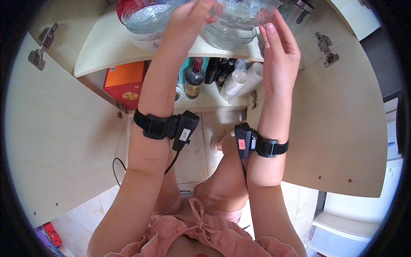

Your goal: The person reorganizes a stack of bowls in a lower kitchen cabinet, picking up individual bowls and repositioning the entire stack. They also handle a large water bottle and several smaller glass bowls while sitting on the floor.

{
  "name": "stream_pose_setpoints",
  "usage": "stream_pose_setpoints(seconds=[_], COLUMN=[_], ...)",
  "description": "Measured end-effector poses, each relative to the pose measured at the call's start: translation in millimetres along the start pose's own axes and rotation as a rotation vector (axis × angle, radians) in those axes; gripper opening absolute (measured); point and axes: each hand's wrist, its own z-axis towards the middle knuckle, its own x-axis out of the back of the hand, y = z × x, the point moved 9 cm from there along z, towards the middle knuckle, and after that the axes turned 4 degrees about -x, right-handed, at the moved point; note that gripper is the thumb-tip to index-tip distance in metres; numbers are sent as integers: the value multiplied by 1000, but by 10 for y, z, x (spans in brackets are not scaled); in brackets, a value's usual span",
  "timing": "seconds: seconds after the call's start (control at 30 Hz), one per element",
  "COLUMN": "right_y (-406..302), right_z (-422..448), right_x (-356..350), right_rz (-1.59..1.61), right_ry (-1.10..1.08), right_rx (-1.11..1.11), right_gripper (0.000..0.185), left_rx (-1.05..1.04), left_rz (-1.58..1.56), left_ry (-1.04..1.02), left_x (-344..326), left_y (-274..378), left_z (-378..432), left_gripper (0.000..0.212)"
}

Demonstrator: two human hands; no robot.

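A clear glass bowl with a moulded pattern is between my hands at the top of the view. My left hand grips its left side, partly cut off by the picture's edge. On the opposite side, my right hand holds the rim, thumb nearer me and fingers behind. Right below it, another clear glass bowl rests on the cabinet shelf; whether the two touch is hard to tell. Left of my left forearm stands a stack of glass bowls on a white patterned bowl.
Cabinet doors stand open at left and right, with metal hinges. The lower compartment holds an orange-red box, a dark bottle, more bottles and sleeves of white cups. A glass jar is at upper right.
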Motion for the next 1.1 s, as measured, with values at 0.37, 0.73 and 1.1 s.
stream_pose_setpoints(seconds=[0.37,0.73,1.1], right_y=[-61,93,346], right_z=[-54,93,161], right_x=[-16,22,116], right_rz=[-134,-276,-188], right_ry=[16,-68,-57], right_rx=[47,49,-29], right_gripper=[36,49,55], left_rx=[114,-113,-106], left_rz=[-232,-360,176], left_ry=[33,-95,-15], left_x=[-6,-210,-105], left_y=[-17,-4,-52], left_z=[-27,22,30], left_gripper=[51,56,70])
